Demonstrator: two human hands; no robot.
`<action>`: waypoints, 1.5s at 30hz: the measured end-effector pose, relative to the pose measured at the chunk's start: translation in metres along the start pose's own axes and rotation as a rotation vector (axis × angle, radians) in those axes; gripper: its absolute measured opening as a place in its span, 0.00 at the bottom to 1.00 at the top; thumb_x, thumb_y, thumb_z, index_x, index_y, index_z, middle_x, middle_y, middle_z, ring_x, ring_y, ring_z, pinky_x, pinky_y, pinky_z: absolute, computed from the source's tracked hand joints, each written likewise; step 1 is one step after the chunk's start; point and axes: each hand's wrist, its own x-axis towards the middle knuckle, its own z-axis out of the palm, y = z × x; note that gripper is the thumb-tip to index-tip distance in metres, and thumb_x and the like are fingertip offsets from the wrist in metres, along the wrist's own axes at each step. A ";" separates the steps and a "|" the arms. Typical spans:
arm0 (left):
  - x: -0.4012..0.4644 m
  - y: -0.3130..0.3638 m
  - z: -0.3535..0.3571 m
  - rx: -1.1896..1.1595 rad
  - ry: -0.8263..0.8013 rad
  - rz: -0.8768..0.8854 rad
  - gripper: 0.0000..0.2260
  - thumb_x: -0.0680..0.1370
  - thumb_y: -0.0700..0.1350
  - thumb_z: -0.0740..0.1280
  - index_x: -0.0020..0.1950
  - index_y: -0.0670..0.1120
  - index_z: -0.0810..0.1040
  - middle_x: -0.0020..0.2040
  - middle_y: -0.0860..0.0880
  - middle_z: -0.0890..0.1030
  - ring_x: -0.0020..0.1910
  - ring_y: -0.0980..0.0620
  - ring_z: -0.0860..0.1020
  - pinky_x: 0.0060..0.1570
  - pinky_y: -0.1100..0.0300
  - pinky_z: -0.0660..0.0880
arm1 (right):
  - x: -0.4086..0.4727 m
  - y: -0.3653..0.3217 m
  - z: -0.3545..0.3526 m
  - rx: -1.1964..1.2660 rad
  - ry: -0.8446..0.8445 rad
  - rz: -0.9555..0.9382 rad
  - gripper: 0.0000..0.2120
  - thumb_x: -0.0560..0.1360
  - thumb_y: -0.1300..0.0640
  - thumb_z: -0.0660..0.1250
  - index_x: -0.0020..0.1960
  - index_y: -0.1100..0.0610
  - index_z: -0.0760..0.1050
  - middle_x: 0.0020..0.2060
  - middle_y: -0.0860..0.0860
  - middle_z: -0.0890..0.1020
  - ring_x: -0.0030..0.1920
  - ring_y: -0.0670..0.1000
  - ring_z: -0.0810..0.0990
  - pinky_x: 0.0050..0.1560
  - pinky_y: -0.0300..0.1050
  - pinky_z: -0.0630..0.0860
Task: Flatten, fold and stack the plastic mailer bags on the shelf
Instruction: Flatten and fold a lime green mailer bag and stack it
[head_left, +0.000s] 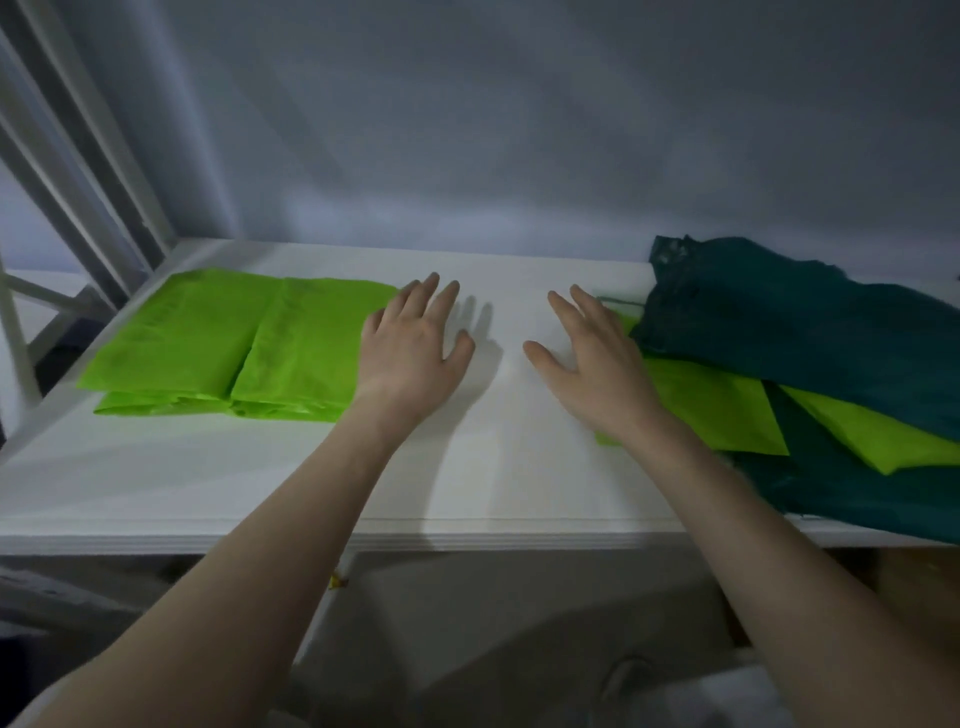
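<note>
A stack of folded bright green mailer bags (223, 343) lies on the left of the white shelf (483, 467). My left hand (415, 343) hovers flat at the stack's right edge, fingers spread, holding nothing. On the right is a loose pile: crumpled dark teal bags (800, 322) over flat bright green bags (722, 405). My right hand (592, 358) is spread open at the left edge of that pile, over the nearest green bag, palm down, gripping nothing.
A grey wall (519, 130) closes the back of the shelf. White frame bars (78, 156) slant down at the left. The shelf's front edge (467, 540) runs across below my forearms, with dim shapes underneath.
</note>
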 end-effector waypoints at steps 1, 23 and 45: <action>0.001 0.008 0.003 -0.017 -0.008 0.011 0.25 0.79 0.52 0.57 0.75 0.50 0.58 0.77 0.51 0.57 0.75 0.50 0.55 0.70 0.53 0.55 | -0.003 0.007 -0.004 -0.002 0.004 0.013 0.30 0.78 0.42 0.57 0.76 0.50 0.54 0.76 0.49 0.53 0.76 0.51 0.51 0.72 0.48 0.52; -0.011 0.134 0.078 -0.114 -0.309 -0.031 0.29 0.76 0.63 0.57 0.72 0.49 0.61 0.68 0.47 0.70 0.68 0.44 0.64 0.62 0.49 0.63 | -0.049 0.118 -0.057 -0.130 0.131 0.400 0.21 0.76 0.47 0.62 0.62 0.59 0.68 0.58 0.58 0.68 0.56 0.60 0.69 0.54 0.51 0.68; -0.002 0.138 0.084 -0.905 -0.266 -0.231 0.19 0.75 0.48 0.69 0.63 0.47 0.69 0.60 0.46 0.75 0.54 0.46 0.77 0.52 0.52 0.77 | -0.039 0.115 -0.047 0.221 0.039 0.410 0.17 0.73 0.57 0.66 0.59 0.58 0.67 0.54 0.52 0.63 0.44 0.52 0.71 0.44 0.41 0.65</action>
